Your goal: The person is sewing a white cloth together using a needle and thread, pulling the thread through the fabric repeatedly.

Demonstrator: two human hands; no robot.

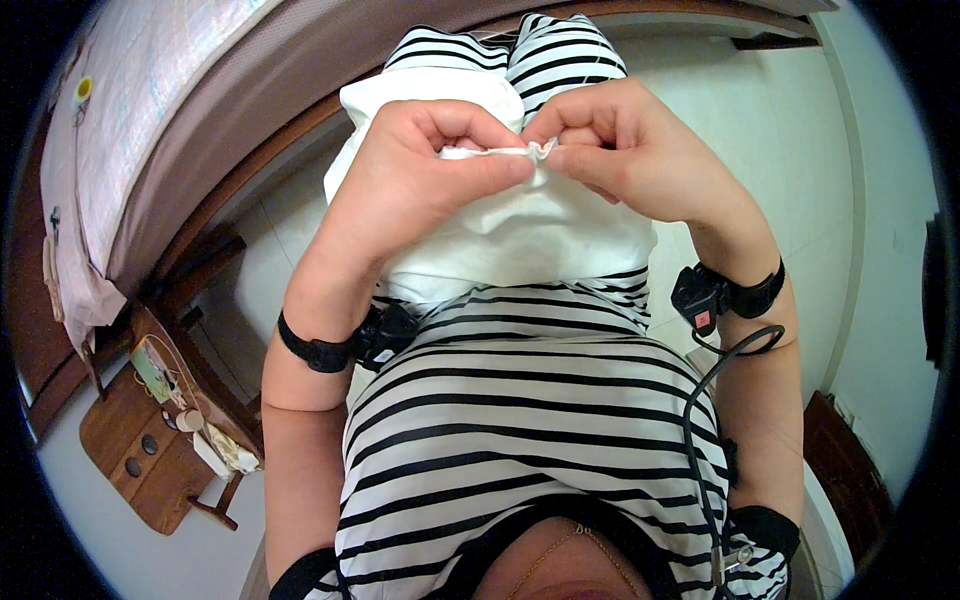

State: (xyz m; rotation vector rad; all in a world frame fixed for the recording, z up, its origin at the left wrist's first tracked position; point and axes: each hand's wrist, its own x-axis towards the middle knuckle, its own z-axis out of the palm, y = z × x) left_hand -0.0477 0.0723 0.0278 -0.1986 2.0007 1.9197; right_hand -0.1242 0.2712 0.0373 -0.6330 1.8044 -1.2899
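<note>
A piece of white cloth (pixel 500 235) lies spread over my lap, on top of black-and-white striped clothing. Above it, my left hand (pixel 435 150) is closed, thumb and forefinger pinching a gathered edge of the cloth. My right hand (pixel 610 140) pinches the same edge from the other side, its fingertips almost touching the left ones. Between them the fabric bunches into a small pucker. Whether anything tiny, such as a needle, sits in the fingers cannot be made out.
A bed (pixel 190 120) with a light cover runs along the upper left, a yellow round item (pixel 84 89) on it. At lower left stands a wooden stool (pixel 150 450) with small things. Black straps with devices (pixel 700 300) circle both forearms; a cable (pixel 690 420) hangs by the right arm.
</note>
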